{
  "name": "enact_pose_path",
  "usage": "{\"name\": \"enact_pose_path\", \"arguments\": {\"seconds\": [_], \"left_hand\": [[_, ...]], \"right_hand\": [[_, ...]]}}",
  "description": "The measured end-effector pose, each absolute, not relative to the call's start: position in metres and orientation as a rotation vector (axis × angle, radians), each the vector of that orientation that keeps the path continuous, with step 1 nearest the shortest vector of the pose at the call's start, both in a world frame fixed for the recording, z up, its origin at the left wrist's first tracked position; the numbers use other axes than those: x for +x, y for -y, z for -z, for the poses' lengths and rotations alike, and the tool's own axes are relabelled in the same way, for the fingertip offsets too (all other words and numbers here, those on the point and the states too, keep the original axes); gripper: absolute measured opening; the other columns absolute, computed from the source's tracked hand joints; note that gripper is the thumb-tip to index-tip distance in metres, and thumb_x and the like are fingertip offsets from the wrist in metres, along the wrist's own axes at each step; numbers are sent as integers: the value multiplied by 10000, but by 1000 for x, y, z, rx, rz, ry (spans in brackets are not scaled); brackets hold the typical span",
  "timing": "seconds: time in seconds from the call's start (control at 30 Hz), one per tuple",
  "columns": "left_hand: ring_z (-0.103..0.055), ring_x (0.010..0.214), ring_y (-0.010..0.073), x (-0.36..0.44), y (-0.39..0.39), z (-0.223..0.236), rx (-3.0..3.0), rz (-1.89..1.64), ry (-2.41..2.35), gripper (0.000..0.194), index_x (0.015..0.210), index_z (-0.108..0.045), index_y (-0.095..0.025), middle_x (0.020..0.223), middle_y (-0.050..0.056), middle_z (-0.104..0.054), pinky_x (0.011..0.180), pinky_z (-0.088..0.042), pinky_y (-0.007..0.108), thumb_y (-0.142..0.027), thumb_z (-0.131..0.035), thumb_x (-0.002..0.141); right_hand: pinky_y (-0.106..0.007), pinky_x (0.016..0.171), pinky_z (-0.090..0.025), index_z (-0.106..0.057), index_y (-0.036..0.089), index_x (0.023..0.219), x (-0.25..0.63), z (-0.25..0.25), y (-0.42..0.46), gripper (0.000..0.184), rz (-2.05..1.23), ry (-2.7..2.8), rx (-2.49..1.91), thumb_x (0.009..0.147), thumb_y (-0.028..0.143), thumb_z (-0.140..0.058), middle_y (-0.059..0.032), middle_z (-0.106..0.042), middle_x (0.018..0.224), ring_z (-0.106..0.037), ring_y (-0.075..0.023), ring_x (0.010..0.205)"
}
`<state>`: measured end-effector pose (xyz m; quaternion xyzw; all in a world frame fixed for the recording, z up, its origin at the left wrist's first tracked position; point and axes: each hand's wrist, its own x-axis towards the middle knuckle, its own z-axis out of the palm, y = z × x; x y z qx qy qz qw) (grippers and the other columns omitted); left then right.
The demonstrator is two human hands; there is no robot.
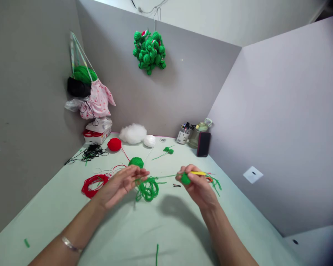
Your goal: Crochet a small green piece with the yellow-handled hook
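Note:
My right hand (197,186) is closed around a small green crocheted piece (185,178) and a crochet hook with a yellow handle (197,173). From the piece, a strand of green yarn (166,176) stretches leftward to my left hand (124,183). There the yarn passes at the fingertips, with the fingers fairly straight and close together. Loose loops of green yarn (148,190) lie beside and below these fingers. Just behind my left hand is a green yarn ball (136,162), partly hidden by it.
Red yarn loops (90,186), a black yarn tangle (93,152), a red ball (114,144), white stuffing (133,133) and a white ball (149,141) lie left and back. Small green pieces (168,150), a can (183,134) and a phone (203,144) stand behind. Orange-handled scissors (209,180) are beside my right hand.

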<state>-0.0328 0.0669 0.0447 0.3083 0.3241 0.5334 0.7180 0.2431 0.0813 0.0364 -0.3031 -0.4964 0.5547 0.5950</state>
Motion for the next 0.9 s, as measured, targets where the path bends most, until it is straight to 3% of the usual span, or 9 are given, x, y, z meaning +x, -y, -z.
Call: {"name": "enact_pose_path", "arguments": {"seconds": [0.07,0.17,0.23,0.4,0.57,0.7,0.83,0.9], "left_hand": [[-767,829,173,-49,-77,-44,662,-1247,-764,82,813,-764,-127,914,108,-788,767,-649,232,-142,-827,863],[-465,445,22,-70,-90,-43,673,-1313,-822,119,776,-724,-108,784,42,-713,388,-407,109,-128,-778,881],[-332,410,0,-78,-94,-42,700,-1365,-858,161,752,-682,-123,765,11,-686,349,-317,106,-152,-785,872],[-416,510,32,-60,-91,-31,864,-1401,-940,205,812,-693,-154,822,-4,-697,431,-345,118,-258,-870,812],[-534,622,119,-16,-80,-17,1118,-1197,-958,308,826,-750,-171,763,7,-676,572,-441,228,-421,-915,754],[-580,744,171,12,-71,-23,1310,-1103,-926,260,935,-797,-213,819,7,-687,730,-477,297,-418,-871,794],[-659,1101,257,40,-66,-39,1487,-971,-833,309,1038,-832,-244,1165,57,-773,951,-481,333,-393,-888,773],[-699,1019,261,47,-69,-44,1546,-852,-769,227,923,-843,-225,1063,62,-818,919,-499,343,-430,-831,825]], "right_hand": [[-361,768,-637,-711,256,805,265,-41,-87,321,-1264,1068,-653,724,454,-951,16,-670,799,-703,-175,769],[-319,768,-653,-712,288,855,296,-47,-95,271,-1217,970,-578,769,430,-925,36,-631,781,-684,-153,788],[-281,763,-660,-728,303,893,310,-50,-98,241,-1200,916,-538,788,402,-921,37,-644,803,-683,-142,827],[-153,762,-644,-758,290,887,310,-50,-97,249,-1260,816,-497,748,320,-962,36,-689,845,-697,-94,868],[-252,844,-688,-764,261,850,281,-45,-86,242,-1422,803,-511,725,287,-968,17,-693,855,-720,-126,855],[-248,731,-687,-749,235,792,261,-43,-77,266,-1547,829,-520,676,274,-985,-1,-693,863,-715,-140,808],[-228,645,-668,-740,214,809,247,-40,-71,259,-1597,855,-525,694,253,-969,-13,-675,860,-726,-158,823],[-192,561,-630,-719,207,808,249,-42,-70,245,-1577,853,-512,717,238,-945,-12,-654,841,-710,-148,778]]}}
